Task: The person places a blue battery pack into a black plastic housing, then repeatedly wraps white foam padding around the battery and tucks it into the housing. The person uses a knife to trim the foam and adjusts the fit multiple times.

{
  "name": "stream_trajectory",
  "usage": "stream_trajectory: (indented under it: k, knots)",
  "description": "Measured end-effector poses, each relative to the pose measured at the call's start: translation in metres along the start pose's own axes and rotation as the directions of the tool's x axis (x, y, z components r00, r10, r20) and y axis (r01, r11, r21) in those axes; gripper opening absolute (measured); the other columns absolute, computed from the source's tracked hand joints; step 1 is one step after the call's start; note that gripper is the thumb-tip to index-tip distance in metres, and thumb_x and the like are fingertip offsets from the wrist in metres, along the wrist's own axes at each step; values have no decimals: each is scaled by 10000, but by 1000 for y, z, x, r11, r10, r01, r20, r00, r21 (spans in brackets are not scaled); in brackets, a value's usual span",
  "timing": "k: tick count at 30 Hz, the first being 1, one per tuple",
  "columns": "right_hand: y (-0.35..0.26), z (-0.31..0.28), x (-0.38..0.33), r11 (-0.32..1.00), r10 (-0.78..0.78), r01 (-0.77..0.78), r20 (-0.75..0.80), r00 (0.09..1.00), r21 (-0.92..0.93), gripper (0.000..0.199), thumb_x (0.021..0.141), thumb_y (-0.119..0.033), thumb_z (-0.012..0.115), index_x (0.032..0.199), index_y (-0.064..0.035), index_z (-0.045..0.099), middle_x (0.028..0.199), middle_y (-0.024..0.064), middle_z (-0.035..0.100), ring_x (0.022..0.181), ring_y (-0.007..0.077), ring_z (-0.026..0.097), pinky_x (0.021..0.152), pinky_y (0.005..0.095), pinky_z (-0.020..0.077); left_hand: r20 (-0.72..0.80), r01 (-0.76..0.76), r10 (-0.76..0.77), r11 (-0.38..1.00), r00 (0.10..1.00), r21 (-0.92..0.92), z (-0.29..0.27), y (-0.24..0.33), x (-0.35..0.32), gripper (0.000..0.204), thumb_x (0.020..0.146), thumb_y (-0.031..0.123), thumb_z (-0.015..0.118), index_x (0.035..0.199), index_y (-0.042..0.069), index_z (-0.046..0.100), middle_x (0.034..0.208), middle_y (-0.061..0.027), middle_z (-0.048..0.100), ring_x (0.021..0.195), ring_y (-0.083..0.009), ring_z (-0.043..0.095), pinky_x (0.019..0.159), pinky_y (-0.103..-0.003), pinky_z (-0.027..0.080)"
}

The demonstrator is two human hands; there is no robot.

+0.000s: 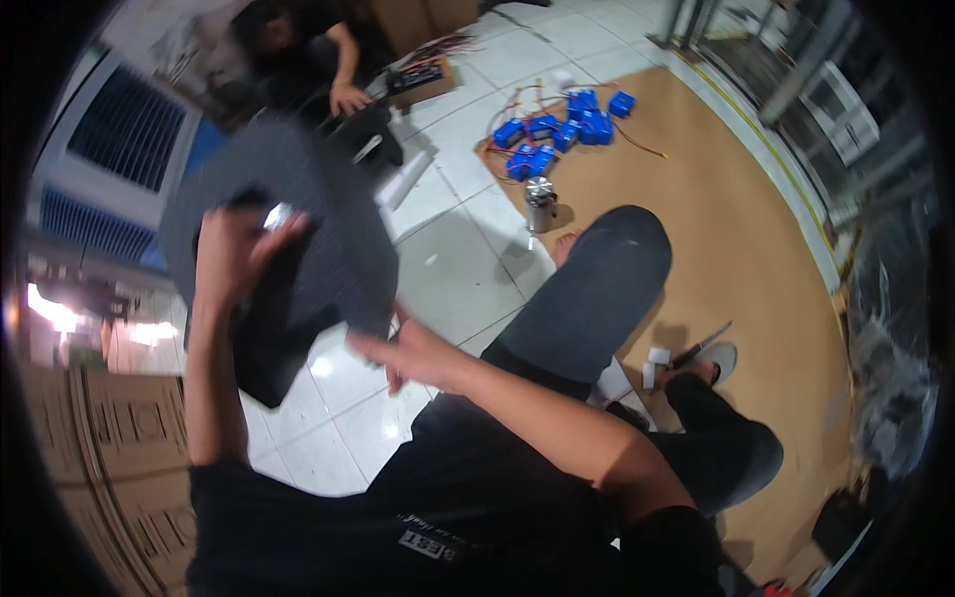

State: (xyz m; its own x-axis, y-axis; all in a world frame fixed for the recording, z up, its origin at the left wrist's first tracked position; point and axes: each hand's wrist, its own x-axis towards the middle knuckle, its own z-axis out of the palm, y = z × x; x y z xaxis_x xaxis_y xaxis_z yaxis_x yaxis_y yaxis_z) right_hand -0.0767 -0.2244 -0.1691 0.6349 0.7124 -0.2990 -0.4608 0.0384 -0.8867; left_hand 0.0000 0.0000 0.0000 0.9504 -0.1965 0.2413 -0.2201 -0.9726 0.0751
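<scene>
A large dark grey block is filling the left middle of the scene, being held up off the floor in front of the person. It is showing a matt, finely speckled surface like dense foam, with a thick body and a broad, many-sided outline whose corners are looking softened. Its right face is catching a little light, while the near end is narrowing into a darker, almost black part with a blunt tip. A deep shadow, perhaps a hollow, is lying around the gripping hand, and a small silvery patch is shining beside the thumb; what it belongs to cannot be told.

The left hand is curling partly closed on the block, its thumb stretching to the right across the dark area and its fingertips being hidden. The right hand is sitting at the block's near right edge, half open, with a finger pointing left and the thumb apart; whether it is touching the block cannot be told.

Beyond, white floor tiles are reflecting light. To the right, a brown sheet is covering the floor, with blue wired packs lying in a cluster at its far left part and a metal canister standing nearer. At the far left, a co-worker's hand is resting on something black. Cardboard boxes are standing at the near left.
</scene>
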Motion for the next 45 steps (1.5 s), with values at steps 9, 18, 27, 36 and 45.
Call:
stream_trajectory:
  k: [9, 18, 27, 36, 45]
  knots:
    - [-34, -174, -185, 955, 29, -118, -309, 951, -273, 497, 931, -248, 796, 1352, -14, 673, 765, 1, 667, 716, 77, 611, 658, 254, 495, 322, 693, -657, 721, 682, 5, 144, -117, -187, 645, 888, 663, 718, 764, 38, 812, 620, -185, 682, 594, -301, 681, 659, -437, 541]
    - [40, -349, -327, 941, -26, -293, -900, 435, -169, 480, 1055, -465, 595, 1250, -31, 665, 767, -25, 495, 693, 77, 506, 662, 255, 422, 309, 850, -797, 517, 520, -98, 176, -161, -295, 639, 907, 670, 683, 823, 56, 837, 700, -176, 739, 703, -314, 751, 733, -406, 584]
    - [117, -355, -418, 831, 97, -548, -942, 321, -101, 463, 1026, -511, 614, 1220, -94, 674, 749, -2, 515, 607, 89, 511, 540, 262, 412, 214, 953, -937, 235, 275, -192, 206, -205, -317, 684, 889, 660, 727, 754, -7, 795, 638, -158, 699, 547, -259, 685, 587, -378, 558]
    - [148, -346, -447, 788, 197, -616, -945, 263, -7, 419, 1019, -506, 614, 1131, -105, 660, 701, 6, 528, 521, 112, 519, 447, 279, 419, 430, 534, -888, -446, -162, -718, 199, -287, -388, 290, 1039, 389, 638, 1098, 104, 634, 768, -120, 662, 584, -258, 619, 556, -422, 517]
    - [159, -354, -435, 787, 176, -616, -942, 286, -40, 367, 1045, -452, 593, 1078, -92, 654, 714, 28, 542, 532, 121, 534, 439, 281, 427, 460, 48, -860, -481, -222, -875, 219, -364, -438, 365, 919, -132, 532, 1270, -108, 435, 1071, -237, 590, 738, -325, 666, 607, -406, 609]
